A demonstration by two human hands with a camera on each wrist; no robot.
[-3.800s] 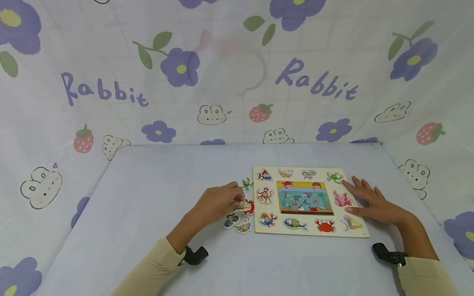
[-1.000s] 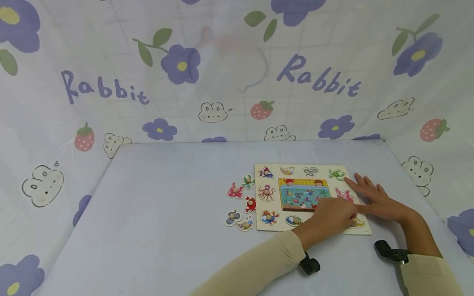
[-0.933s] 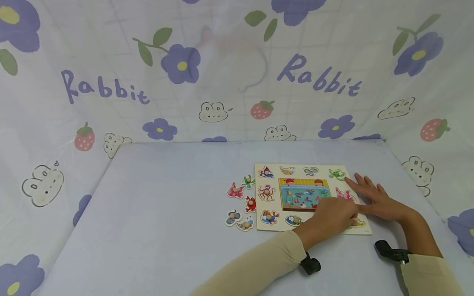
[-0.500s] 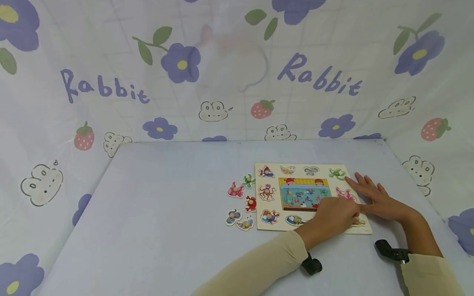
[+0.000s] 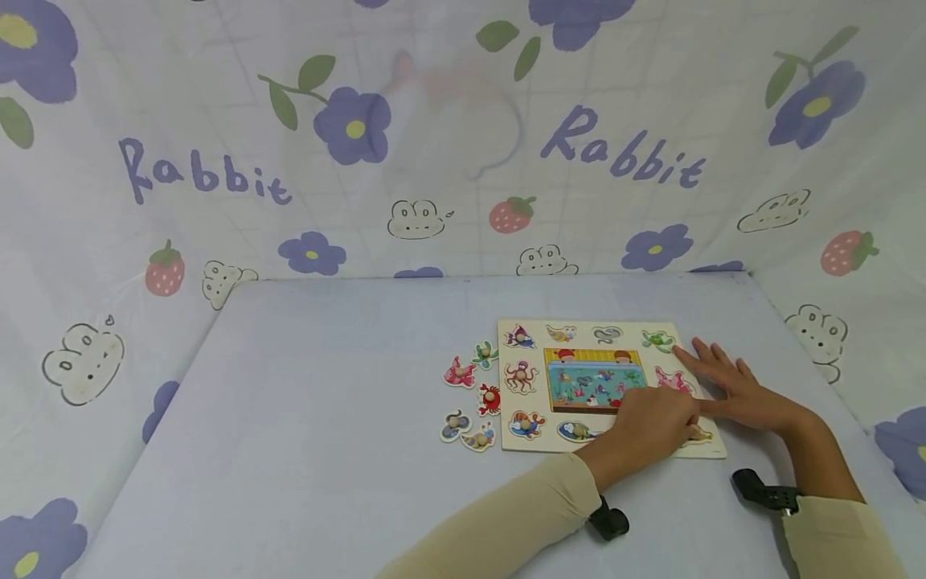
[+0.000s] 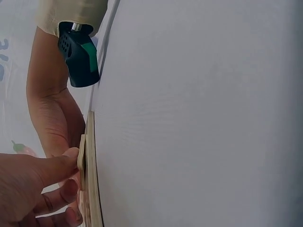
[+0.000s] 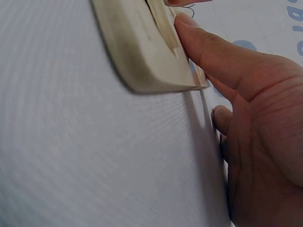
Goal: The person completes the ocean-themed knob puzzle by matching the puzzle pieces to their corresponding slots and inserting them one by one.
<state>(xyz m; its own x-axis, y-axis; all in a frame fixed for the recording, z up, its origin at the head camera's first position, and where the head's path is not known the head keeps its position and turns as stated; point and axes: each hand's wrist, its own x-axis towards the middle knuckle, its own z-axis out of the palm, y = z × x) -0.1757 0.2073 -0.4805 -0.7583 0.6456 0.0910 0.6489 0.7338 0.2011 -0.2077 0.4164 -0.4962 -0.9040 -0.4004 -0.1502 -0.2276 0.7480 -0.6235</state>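
A wooden puzzle board (image 5: 608, 328) lies flat on the table, with a fish-tank picture (image 5: 593, 382) in its middle. My left hand (image 5: 647, 422) reaches across its lower right corner. In the left wrist view, its thumb and fingers pinch a thin wooden puzzle piece (image 6: 82, 163), seen edge-on just above or against the board; its printed face is hidden. Something yellow shows beside the fingers in the head view. My right hand (image 5: 745, 398) rests at the board's right edge, fingers spread, thumb close to the left fingers. In the right wrist view, the thumb touches the board's edge.
Left of the board lie loose knobbed pieces: a pink one (image 5: 459, 372), a green turtle (image 5: 485, 354), a red crab (image 5: 489, 399), a grey one (image 5: 455, 425) and a snail (image 5: 479, 437). Octopus (image 5: 521, 376) and other knobbed pieces sit in the board. Patterned curtains surround the table.
My left hand has moved right, from the loose pieces to the board's lower right corner, and has stayed there over the last second. The right hand has stayed at the right edge.
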